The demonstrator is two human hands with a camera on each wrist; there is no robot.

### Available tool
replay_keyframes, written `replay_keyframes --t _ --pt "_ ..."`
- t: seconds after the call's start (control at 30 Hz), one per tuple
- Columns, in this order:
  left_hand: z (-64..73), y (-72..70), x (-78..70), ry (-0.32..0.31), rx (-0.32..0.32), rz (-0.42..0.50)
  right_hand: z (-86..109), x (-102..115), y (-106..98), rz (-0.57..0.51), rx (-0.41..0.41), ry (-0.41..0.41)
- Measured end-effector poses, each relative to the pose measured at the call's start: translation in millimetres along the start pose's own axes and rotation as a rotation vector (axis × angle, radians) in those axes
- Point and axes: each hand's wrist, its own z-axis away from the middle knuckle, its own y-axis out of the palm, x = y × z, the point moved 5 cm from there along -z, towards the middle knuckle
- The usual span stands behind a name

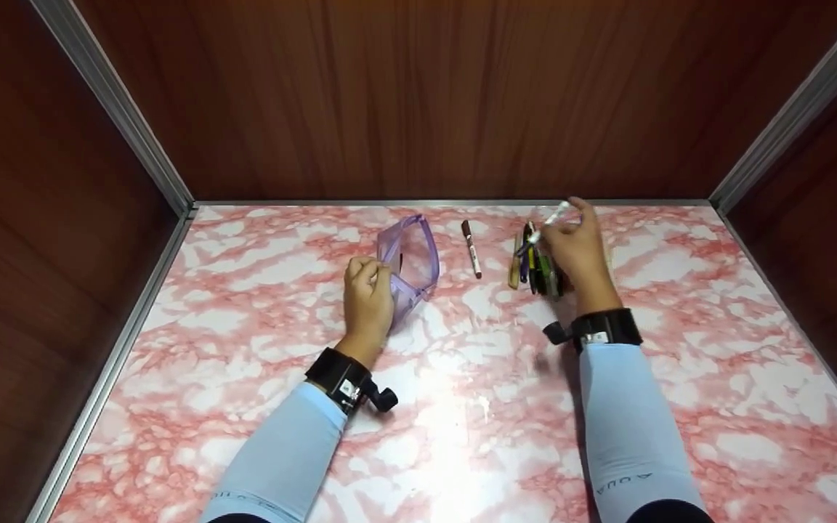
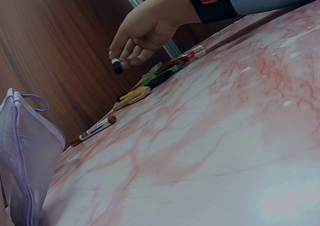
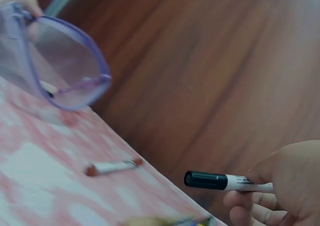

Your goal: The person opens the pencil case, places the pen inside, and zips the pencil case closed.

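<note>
A purple pouch (image 2: 37,156) gaped, its rim pinched by the left hand (image 1: 369,298), fingers bent. Right of the pouch, the right hand (image 1: 580,250) curled its fingers near a stationery pile (image 1: 545,270), gripping a black-capped marker (image 3: 207,180); nearer the pouch lay a brown-capped marker (image 1: 471,250).

Purple mesh pouch (image 2: 32,156) agape, dark-capped white marker (image 3: 231,182) aloft

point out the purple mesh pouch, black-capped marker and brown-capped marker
Purple mesh pouch (image 2: 40,151), left wrist view: mesh side
Black-capped marker (image 3: 233,182), right wrist view: white barrel beside cap
Brown-capped marker (image 1: 472,250), head view: middle of barrel
</note>
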Motion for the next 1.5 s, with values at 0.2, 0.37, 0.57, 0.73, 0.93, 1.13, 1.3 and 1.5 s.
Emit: replay_keyframes --t 0.2,0.37,0.57,0.73,0.93,1.13,1.3,1.5 --pt "0.5 -0.5 1.9 0.008 -0.002 -0.011 15.5 10 51 -0.005 0.067 -0.093" --pt "0.3 -0.4 1.5 0.011 0.008 -0.012 31.6 18 92 -0.051 0.143 -0.147" --pt "-0.2 0.0 1.6 0.003 0.017 -0.006 47.6 23 123 -0.126 0.184 -0.163" --pt "-0.4 1.0 2.2 -0.005 0.030 0.014 58.9 21 139 -0.088 0.185 -0.174" --pt "-0.1 1.2 1.4 -0.009 0.037 0.025 74.1 20 158 -0.027 0.321 -0.190" --pt "-0.2 0.6 0.9 -0.011 0.042 0.029 86.2 22 172 0.142 0.459 -0.244" --pt "-0.5 0.2 0.2 0.004 0.038 0.027 86.0 23 172 0.200 0.479 -0.270" --pt "-0.9 -0.2 0.0 0.019 0.030 0.036 78.1 26 160 0.264 0.441 -0.297"
